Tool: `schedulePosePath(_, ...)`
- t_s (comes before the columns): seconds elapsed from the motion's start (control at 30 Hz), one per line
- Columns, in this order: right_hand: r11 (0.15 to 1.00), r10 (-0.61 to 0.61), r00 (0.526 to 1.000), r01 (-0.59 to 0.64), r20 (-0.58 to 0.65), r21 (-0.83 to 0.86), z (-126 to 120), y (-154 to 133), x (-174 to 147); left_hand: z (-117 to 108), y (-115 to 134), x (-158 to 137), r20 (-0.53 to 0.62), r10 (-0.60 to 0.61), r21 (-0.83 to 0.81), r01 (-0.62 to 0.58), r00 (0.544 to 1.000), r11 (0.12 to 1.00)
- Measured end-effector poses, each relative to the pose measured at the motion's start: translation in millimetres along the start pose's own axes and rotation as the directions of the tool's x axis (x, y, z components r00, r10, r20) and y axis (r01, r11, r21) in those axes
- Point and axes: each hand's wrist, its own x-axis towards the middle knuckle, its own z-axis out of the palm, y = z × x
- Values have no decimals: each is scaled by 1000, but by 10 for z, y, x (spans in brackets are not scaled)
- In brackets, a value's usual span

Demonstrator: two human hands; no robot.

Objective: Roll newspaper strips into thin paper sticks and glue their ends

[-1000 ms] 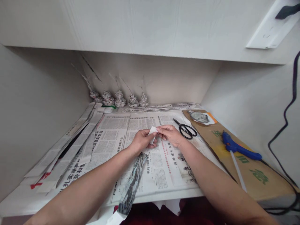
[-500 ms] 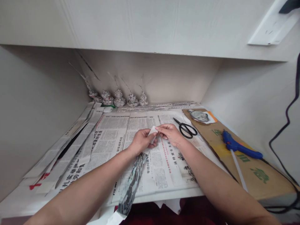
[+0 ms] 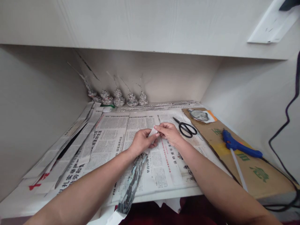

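A newspaper strip (image 3: 131, 182) runs from the table's front edge up beneath my left wrist, and its pale end shows between my fingers. My left hand (image 3: 145, 139) is closed round this end, thumb on top. Close against it, my right hand (image 3: 169, 132) pinches the strip's tip between thumb and fingertips. Below both hands lie spread newspaper sheets (image 3: 138, 123). Black-handled scissors (image 3: 186, 128) rest on the paper just right of my right hand.
Several coiled paper gourd shapes (image 3: 119, 99) stand at the back left, beside thin rolled paper sticks (image 3: 161, 106). Cut newspaper strips (image 3: 67, 140) lie left. On the right, cardboard (image 3: 248, 175) bears a blue glue gun (image 3: 241, 148) with a white glue stick and a cord.
My right fingertips have shifted slightly on the strip's tip, and a little less of the white end shows. Both arms stay nearly where they were.
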Motion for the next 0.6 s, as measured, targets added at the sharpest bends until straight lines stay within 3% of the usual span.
schedulePosePath(0.17,999,-36,999,36,4,-11,17,-17,-13,7,16,-3,1,-35,-40,35,999,999)
schedulePosePath(0.37,990,20,986,4,166,-143,-73,-73,-23,-42,15,14,-20,-60,-95,58,998,994)
schedulePosePath(0.6,987,12,989,12,148,-159,-80,-47,-18,-51,-30,33,-15,-55,-73,53,998,996)
